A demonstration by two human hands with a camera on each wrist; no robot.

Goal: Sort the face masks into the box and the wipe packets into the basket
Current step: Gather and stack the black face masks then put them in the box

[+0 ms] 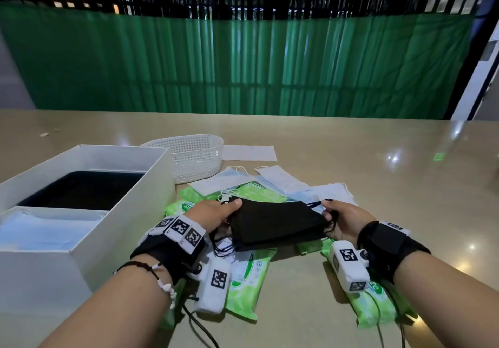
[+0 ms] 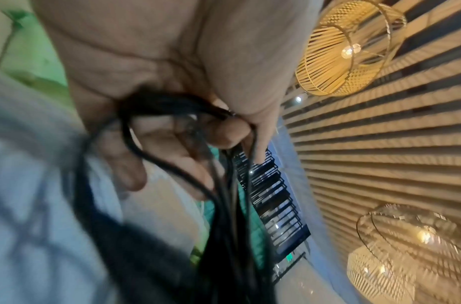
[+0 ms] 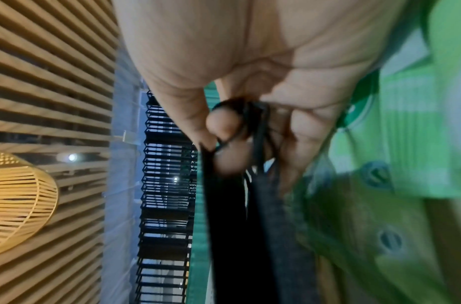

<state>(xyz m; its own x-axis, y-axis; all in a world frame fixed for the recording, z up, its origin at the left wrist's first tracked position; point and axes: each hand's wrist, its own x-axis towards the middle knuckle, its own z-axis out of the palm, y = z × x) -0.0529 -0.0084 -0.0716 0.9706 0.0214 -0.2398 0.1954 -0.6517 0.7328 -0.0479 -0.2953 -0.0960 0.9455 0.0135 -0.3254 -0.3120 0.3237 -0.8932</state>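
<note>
At the bench's left edge the white box (image 1: 129,185) stands open, black and pale blue masks already in its two compartments, the basket (image 1: 194,155) just behind its far right corner. The left hand (image 1: 213,212) and right hand (image 1: 345,220) each pinch one end of a stack of black masks (image 1: 275,223), lifted over the wipe packets (image 1: 243,280). The mask step is in hand; next, carry the stack left into the box's dark compartment.
</note>
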